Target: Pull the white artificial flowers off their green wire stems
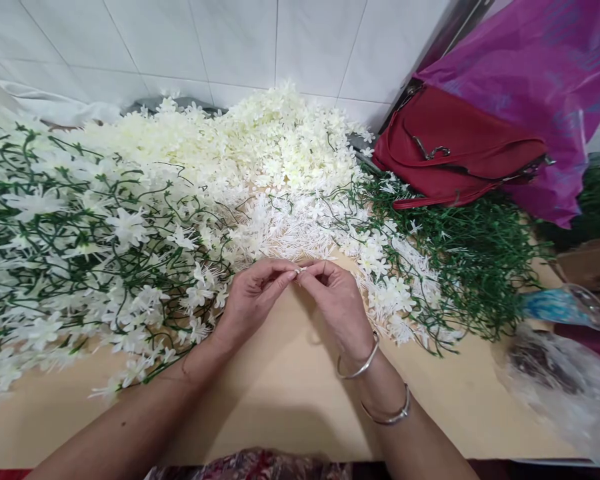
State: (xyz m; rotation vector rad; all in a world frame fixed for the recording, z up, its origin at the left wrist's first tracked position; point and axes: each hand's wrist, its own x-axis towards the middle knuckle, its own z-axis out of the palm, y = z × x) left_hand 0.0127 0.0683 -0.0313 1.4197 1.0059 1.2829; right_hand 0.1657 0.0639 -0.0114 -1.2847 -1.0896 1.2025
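Observation:
My left hand (pixel 253 298) and my right hand (pixel 336 300) meet fingertip to fingertip over the tan table (pixel 280 400). Both pinch one small white plastic flower piece (pixel 299 270) between thumb and fingers. Two silver bangles (pixel 375 387) circle my right wrist. Just beyond the fingers lies a pile of loose white stamen pieces (pixel 290 230). Behind it rises a heap of cream petals (pixel 260 143). To the left spread finished green stems with white flowers (pixel 80 247).
Bare green stems (pixel 470 260) lie at the right, under a red handbag (pixel 455 153) and a purple plastic bag (pixel 540 80). A clear plastic bag (pixel 565 387) and a bluish packet (pixel 555 303) sit at the right edge. A white tiled wall (pixel 230 40) backs the table.

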